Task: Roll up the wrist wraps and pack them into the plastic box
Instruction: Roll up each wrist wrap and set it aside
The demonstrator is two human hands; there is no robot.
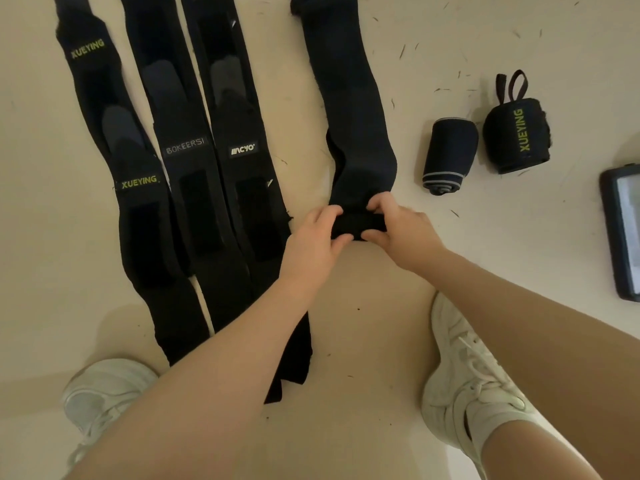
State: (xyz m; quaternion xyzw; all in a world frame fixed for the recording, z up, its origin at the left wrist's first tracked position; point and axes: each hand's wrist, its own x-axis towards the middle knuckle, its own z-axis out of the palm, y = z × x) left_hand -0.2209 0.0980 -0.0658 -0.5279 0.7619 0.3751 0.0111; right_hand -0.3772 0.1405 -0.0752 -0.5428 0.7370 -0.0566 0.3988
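A long black wrist wrap [349,95] lies stretched away from me on the pale floor. Its near end is curled into a small roll [356,226]. My left hand [317,239] pinches the roll's left side and my right hand [398,230] pinches its right side. Three more black wraps lie flat side by side at the left: one marked XUEYING [138,183], one marked BOKEERSI [185,147], one with a white logo [242,148]. Two finished rolls stand at the right, a grey-striped one [448,155] and a XUEYING one [517,133] with a loop on top.
A dark-rimmed flat object [621,233], cut off by the right edge, lies on the floor. My white shoes sit at the lower left [104,393] and lower right [467,382]. Small dark fibres litter the floor around the rolls.
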